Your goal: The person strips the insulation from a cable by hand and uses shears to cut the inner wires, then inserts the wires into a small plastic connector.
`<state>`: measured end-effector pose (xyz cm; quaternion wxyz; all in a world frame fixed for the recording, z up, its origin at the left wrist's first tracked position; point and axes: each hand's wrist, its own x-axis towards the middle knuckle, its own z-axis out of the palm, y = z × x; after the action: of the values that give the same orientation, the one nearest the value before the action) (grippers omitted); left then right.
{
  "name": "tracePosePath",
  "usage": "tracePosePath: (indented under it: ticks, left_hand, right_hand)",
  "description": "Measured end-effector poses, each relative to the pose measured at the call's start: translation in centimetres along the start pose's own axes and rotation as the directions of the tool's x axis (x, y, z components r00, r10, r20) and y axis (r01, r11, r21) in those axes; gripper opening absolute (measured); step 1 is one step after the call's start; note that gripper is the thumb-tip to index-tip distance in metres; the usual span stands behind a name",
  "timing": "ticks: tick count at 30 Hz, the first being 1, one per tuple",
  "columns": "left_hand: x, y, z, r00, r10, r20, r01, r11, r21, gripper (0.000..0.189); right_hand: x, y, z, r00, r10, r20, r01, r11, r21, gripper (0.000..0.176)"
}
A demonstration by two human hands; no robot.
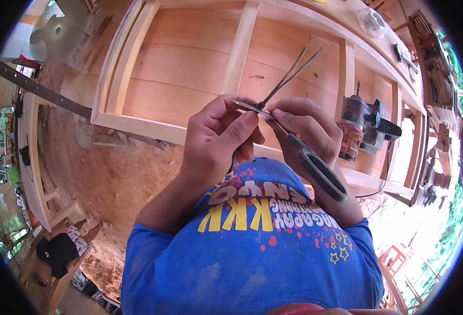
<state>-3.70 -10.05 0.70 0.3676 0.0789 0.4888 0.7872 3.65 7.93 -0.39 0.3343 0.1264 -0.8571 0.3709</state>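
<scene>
My left hand (215, 134) pinches a thin dark electrical cable between thumb and fingers. Two separated wires (290, 76) of that cable fan out up and to the right, over the wooden frame. In my right hand (310, 126) is a pair of scissors with dark grey handles (321, 172); the fingers grip it near the pivot, and the handle loops hang below the hand. The scissors' metal blades (250, 107) lie across the cable right at my left thumb tip. Both hands are close together in front of my chest.
A large wooden panel frame (237, 47) with crossbars lies just beyond my hands. On its right side rests a red and black power tool (355, 126) with a cord. A black cap (55, 254) sits at lower left, above bare dirt ground (121, 184).
</scene>
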Motion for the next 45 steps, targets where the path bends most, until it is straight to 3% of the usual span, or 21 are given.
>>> tracePosePath:
  ticks: [5,13,17,33,45]
  left_hand:
    - [-0.4,0.1,0.1,0.995,0.101,-0.021,-0.096,0.982,0.165,0.023]
    - [-1.4,-0.5,0.5,0.968,0.21,-0.137,-0.186,0.968,0.167,0.019]
    - [-1.6,-1.1,0.2,0.956,0.267,-0.123,-0.239,0.95,0.202,0.019]
    - [-2.0,-1.2,0.0,0.973,0.21,-0.099,-0.195,0.97,0.146,0.02]
    - [-1.8,-1.1,-0.4,0.991,0.105,-0.085,-0.107,0.994,-0.021,0.014]
  right_hand:
    - [0.0,-0.2,0.5,1.0,-0.008,0.003,0.008,1.0,-0.011,0.029]
    - [-0.3,0.0,1.7,0.992,-0.095,-0.078,0.094,0.995,-0.011,0.023]
    - [0.0,-0.4,1.8,0.991,-0.116,-0.07,0.114,0.993,-0.024,0.023]
    - [0.7,-1.1,1.0,0.97,-0.241,0.01,0.24,0.963,-0.124,0.026]
    - [0.7,-2.1,0.7,0.98,-0.169,0.104,0.181,0.976,-0.125,0.029]
